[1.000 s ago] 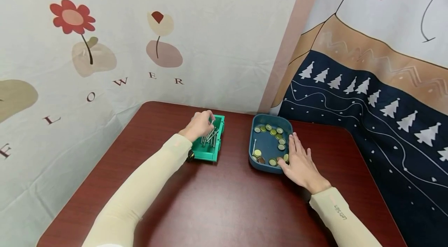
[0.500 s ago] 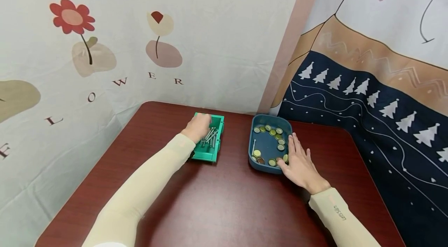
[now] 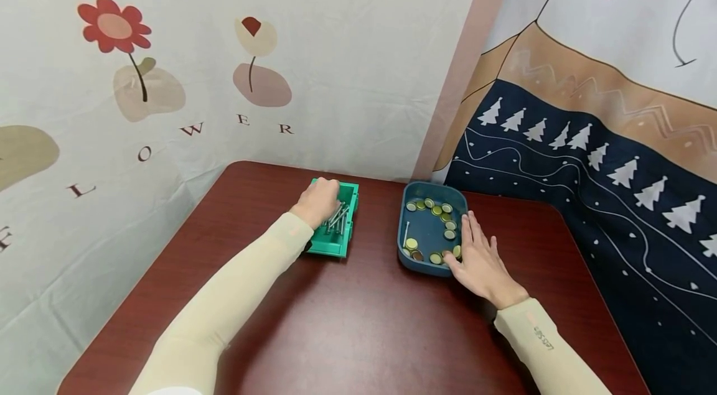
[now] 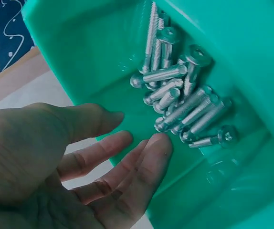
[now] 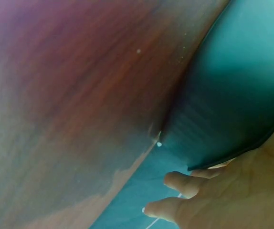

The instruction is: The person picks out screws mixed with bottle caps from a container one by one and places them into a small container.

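Observation:
In the head view, my left hand [image 3: 316, 203] reaches over the left side of a green plastic bin [image 3: 327, 250]. The left wrist view has the thumb and fingers [image 4: 149, 164] apart, loosely bent, with nothing visible between them. Beside the fingertips lies a pile of silver bolts [image 4: 189, 112] on the floor of the bin. My right hand [image 3: 484, 267] rests with extended fingers on the right rim of a blue tray [image 3: 428, 232]. Several small round gold and silver caps [image 3: 437, 210] lie in the tray. One long bolt [image 3: 406, 234] leans at its left wall.
Both containers stand toward the back of a dark red wooden table [image 3: 358, 333], with a gap between them. A printed cloth [image 3: 358, 59] hangs right behind the table's far edge, and a dark blue patterned cloth [image 3: 605, 221] hangs along the right.
My left hand has turned over and shifted slightly; its fingertips, visible a second ago above the bolts, now point into the bin, hidden in the head view. The right hand has stayed put.

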`<state>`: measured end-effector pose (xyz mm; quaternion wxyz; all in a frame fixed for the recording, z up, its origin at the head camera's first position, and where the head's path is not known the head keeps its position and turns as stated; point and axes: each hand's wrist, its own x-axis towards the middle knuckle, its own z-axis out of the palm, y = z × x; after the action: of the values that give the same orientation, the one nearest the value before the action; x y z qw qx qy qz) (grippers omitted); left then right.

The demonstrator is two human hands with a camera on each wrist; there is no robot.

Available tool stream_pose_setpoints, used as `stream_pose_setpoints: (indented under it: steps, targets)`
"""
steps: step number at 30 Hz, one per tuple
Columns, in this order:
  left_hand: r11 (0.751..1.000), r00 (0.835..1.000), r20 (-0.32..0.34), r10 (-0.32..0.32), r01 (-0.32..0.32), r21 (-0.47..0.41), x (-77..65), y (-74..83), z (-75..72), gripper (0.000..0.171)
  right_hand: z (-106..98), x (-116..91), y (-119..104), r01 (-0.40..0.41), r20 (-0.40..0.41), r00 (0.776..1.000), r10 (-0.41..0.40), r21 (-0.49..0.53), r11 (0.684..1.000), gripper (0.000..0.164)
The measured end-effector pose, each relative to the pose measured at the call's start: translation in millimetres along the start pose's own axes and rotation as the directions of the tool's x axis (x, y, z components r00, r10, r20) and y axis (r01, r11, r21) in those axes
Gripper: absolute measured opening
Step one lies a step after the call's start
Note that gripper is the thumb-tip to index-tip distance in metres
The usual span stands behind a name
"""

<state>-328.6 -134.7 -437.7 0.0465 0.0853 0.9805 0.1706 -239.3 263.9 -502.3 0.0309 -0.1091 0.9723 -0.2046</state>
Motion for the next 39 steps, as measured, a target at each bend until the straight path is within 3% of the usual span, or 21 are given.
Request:
stream_pose_setpoints:
  steps: [6,11,14,20,28,39]
  targets:
    - [1.000,1.000,-0.019,0.000,0.000,0.006,-2.6,4.1,-4.2,0.018,0.2,0.9,-1.1,0.000,-0.001,1.000,0.000,0.001,1.000,0.102]
    - [0.997,0.993,-0.107,0.051,-0.043,0.070,-8.7,12.4,-7.8,0.013,0.5,0.5,-2.7,0.001,0.006,1.000,-0.001,0.000,1.000,0.103]
    - [0.992,0.985,-0.150,0.087,-0.072,0.102,-10.7,19.3,-11.0,0.019,-0.2,1.7,-3.1,0.007,0.002,1.000,-0.007,-0.003,1.000,0.102]
    - [0.984,0.978,-0.149,0.149,-0.132,0.116,-12.9,38.5,-15.9,0.026,-1.5,2.6,-3.0,0.010,0.003,1.000,-0.010,-0.001,1.000,0.103]
    - [0.960,0.949,-0.172,0.264,-0.241,0.146,-13.1,70.9,-9.3,0.025,-0.4,2.6,-1.5,0.011,-0.004,1.000,-0.011,-0.011,1.000,0.103]
    - [0.938,0.940,-0.110,0.323,-0.302,0.172,-6.3,123.0,1.1,0.028,-1.7,-1.0,-4.0,0.008,-0.008,1.000,-0.008,-0.013,1.000,0.103]
